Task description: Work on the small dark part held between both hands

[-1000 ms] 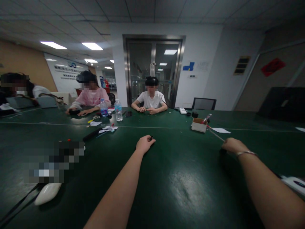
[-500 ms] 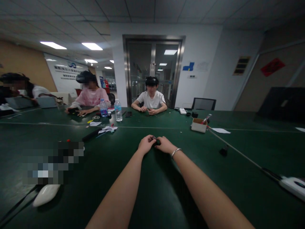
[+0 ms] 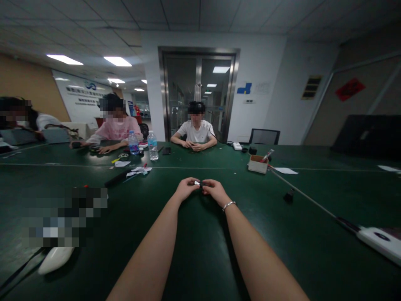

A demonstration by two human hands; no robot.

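Observation:
In the head view both hands meet over the green table point(image 3: 194, 259), a forearm's length out. My left hand point(image 3: 185, 189) pinches the silver, shiny end of a small black-and-silver object point(image 3: 198, 183). On its dark end, the fingers of my right hand point(image 3: 215, 190) are closed. My fingers cover much of it, and it is too small to tell its kind. A silver bracelet point(image 3: 229, 205) circles my right wrist. To the right, apart from my hands, a small black object point(image 3: 288, 196) rests on the table.
Beyond my hands stand a small open box point(image 3: 257, 166) and two water bottles point(image 3: 153, 146). A cable point(image 3: 303, 190) runs to a white power strip point(image 3: 380, 240) at right. Papers point(image 3: 139, 171) and a blurred-out area lie left. Several people sit across the table, one directly opposite point(image 3: 196, 130).
The view has shifted slightly to the right. My hands have turned, and the object's silver end now shows between my fingertips; both hands stay closed on it.

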